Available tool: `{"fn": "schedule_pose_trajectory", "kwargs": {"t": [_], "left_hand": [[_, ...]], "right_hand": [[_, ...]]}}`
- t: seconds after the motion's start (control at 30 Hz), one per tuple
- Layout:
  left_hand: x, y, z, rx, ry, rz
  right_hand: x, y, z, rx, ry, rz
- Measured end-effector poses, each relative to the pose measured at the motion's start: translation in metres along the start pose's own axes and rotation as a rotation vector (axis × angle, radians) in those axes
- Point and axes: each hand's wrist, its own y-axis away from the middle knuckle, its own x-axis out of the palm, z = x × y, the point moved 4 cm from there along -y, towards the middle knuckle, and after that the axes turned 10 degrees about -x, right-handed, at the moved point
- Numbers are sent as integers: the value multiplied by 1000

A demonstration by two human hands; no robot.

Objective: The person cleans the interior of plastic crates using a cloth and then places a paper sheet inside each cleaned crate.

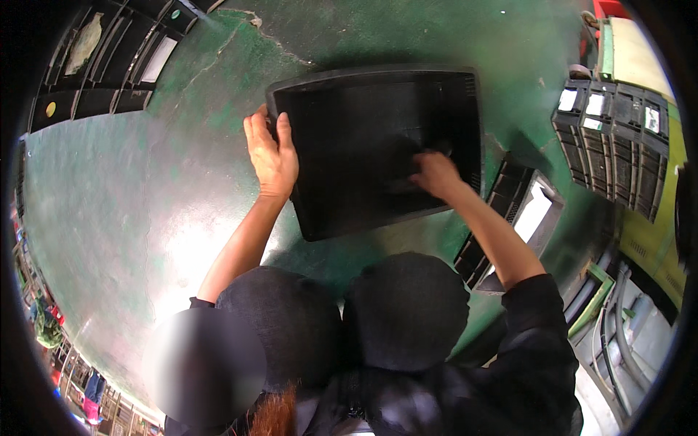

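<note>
A large black plastic crate (465, 123) sits on the green floor, seen from above, its inside dark. My left hand (271, 154) grips the crate's left rim, fingers over the edge. My right hand (435, 174) reaches down inside the crate near its bottom; I cannot tell whether it holds anything there. Both forearms come up from the lower edge, with dark sleeves pushed to the elbows. My dark-clothed knees (349, 320) are below the crate.
Stacks of black crates (618, 138) stand at the right beside a yellow-green machine (658, 225). Another crate with a white sheet (534, 211) lies just right of my right arm. Dark shelving (109, 58) is at top left. The worn green floor (109, 203) spreads left.
</note>
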Motion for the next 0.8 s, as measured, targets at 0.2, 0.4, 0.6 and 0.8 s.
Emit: {"fn": "schedule_pose_trajectory", "kwargs": {"t": [0.2, 0.4, 0.6, 0.8], "left_hand": [[9, -4, -8, 96, -7, -35], [-1, -1, -1, -46, 29, 51], [6, 2, -9, 11, 22, 36], [7, 1, -2, 15, 29, 9]], "right_hand": [[42, -77, 142, -501, 40, -142], [-29, -41, -7, 115, 123, -541], [-24, -103, 41, 254, 359, -725], [31, -116, 139, -453, 35, -731]]}}
